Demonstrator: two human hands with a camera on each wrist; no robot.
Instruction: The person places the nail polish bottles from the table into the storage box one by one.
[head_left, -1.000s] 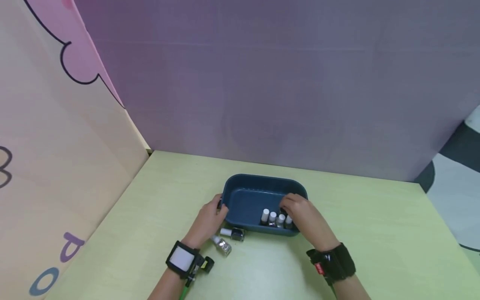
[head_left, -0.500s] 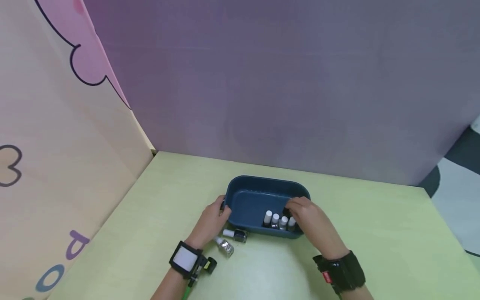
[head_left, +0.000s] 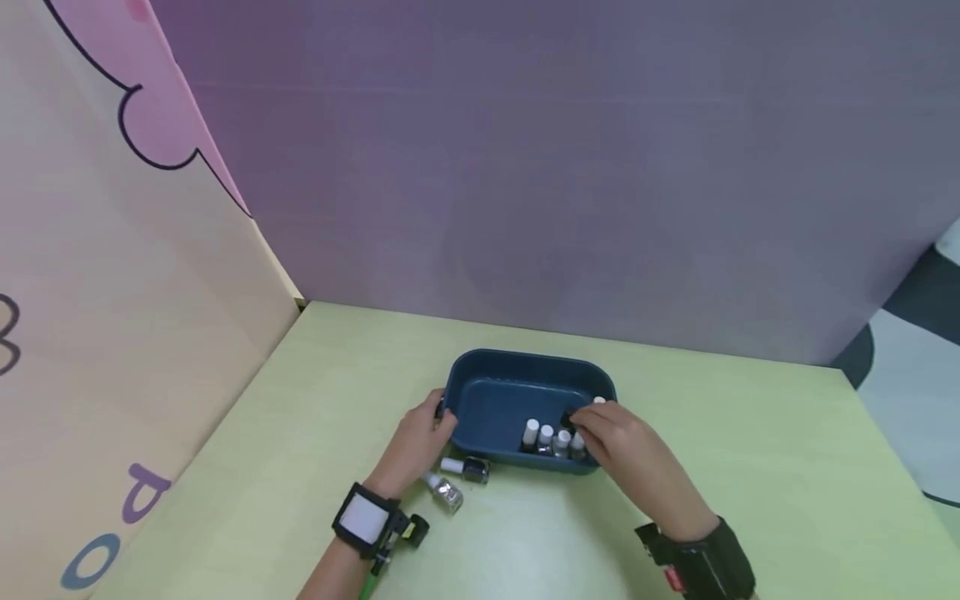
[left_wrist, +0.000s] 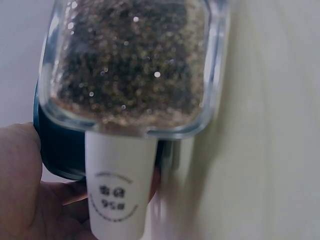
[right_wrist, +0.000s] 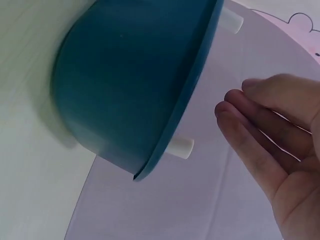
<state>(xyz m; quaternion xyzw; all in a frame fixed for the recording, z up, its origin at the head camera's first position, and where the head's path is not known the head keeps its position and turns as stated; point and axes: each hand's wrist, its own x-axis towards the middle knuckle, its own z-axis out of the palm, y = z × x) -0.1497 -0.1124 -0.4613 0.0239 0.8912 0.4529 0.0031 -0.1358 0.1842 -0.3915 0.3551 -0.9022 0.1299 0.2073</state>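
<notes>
My left hand grips the left end of a dark blue plastic tray, its thumb at the rim. In the left wrist view its fingers lie partly behind a glittery nail polish bottle with a white cap. Several white-capped nail polish bottles stand along the tray's near side. Over the right end, my right hand has loosely bent fingers. The right wrist view shows that hand apart from the tray, with nothing between the fingertips. A dark object shows beside them; its kind is unclear.
On the table in front of the tray's left part lie a dark nail polish bottle and a glittery silver one. A purple-grey panel rises behind the table, and a printed panel stands left.
My right hand has drawn back slightly toward the right and near side. A white cap behind its knuckles has come into sight. The left hand keeps its hold on the tray.
</notes>
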